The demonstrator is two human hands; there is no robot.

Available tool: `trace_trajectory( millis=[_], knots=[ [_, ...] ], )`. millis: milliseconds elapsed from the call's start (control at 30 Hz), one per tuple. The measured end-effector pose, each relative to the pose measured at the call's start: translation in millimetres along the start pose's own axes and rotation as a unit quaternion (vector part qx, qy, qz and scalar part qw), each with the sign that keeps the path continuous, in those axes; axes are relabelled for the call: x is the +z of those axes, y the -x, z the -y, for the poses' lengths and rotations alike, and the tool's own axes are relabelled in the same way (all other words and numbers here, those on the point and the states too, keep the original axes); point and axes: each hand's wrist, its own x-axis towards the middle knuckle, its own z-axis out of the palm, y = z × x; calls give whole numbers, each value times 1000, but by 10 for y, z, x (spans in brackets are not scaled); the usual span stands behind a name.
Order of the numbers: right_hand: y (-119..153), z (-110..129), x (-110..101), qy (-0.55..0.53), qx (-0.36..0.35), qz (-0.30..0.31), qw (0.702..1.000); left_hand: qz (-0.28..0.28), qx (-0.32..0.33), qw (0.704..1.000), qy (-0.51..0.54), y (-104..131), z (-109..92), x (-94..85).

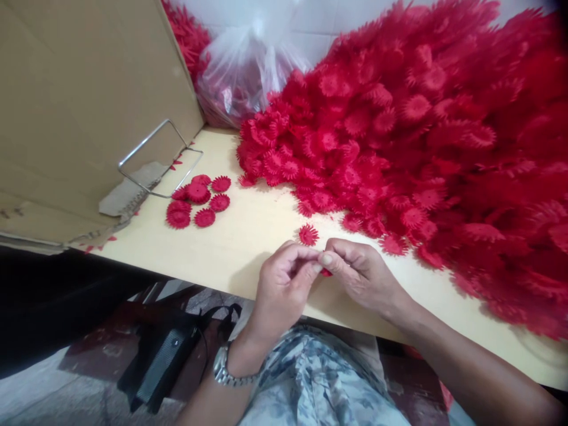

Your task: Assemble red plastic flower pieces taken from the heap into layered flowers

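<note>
Near the table's front edge, my left hand (286, 281) and my right hand (361, 273) meet, thumbs and fingertips pinched together. Between them is a small red flower-shaped piece (326, 273), mostly covered by the fingers, with only a bit of red showing under the right thumb. Just beyond my fingertips a single red fringed disc (308, 235) lies flat on the table (248, 236). To the left sits a small group of rolled red discs (197, 191). A huge heap of red fringed pieces (355, 136) fills the right side and back.
A cardboard box (89, 106) stands on the left, with a bent metal wire frame (144, 145) against it. Behind is a knotted clear plastic bag (248, 71) of red pieces. Below the table edge, a black device with a mesh front (162, 361) rests near the floor.
</note>
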Motion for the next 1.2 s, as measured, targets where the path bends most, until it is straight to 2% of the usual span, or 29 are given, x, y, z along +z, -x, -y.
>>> trace_trajectory(
  millis=[100, 200, 367, 467, 600, 800, 867, 933, 967, 1033, 1067, 1100, 1133, 1200],
  knots=[
    [5, 7, 1, -60, 22, 28, 998, 20, 7, 1000, -13, -16, -15, -7],
    [21, 35, -27, -124, 25, 42, 991, -1, 16, 1000, 19, -5, 43, -2],
    [67, 65, -86, -196, 37, 99, 975, -28, -5, 995, 92, 21, 153, -12],
    [91, 15, -85, -181, 39, 64, 981, -33, -7, 994, 108, 29, 152, -6],
    [104, -57, -80, -138, 17, 17, 990, -71, -5, 983, 168, 33, 118, 41],
    [96, -30, -71, -106, -12, -19, 994, -114, -57, 955, 268, 12, 54, 97],
    [103, -59, -120, -105, -9, -28, 994, -127, -71, 948, 285, -4, 24, 22],
    [112, -121, -219, -112, -10, -75, 991, -160, -61, 943, 284, -29, -4, -108],
    [114, -155, -277, -111, -10, -111, 988, -197, -31, 941, 274, -44, -14, -175],
    [106, -203, -373, -93, 1, -157, 983, -230, 25, 945, 231, -73, -18, -273],
    [95, -210, -400, -76, 12, -148, 986, -201, 15, 960, 196, -86, -12, -292],
    [81, -204, -410, -63, 22, -126, 990, -131, -19, 978, 161, -97, 1, -291],
    [65, -190, -404, -58, 31, -98, 993, -89, -29, 986, 136, -106, 18, -275],
    [34, -145, -361, -77, 43, -55, 995, -70, -31, 992, 96, -119, 55, -224]
  ],
)
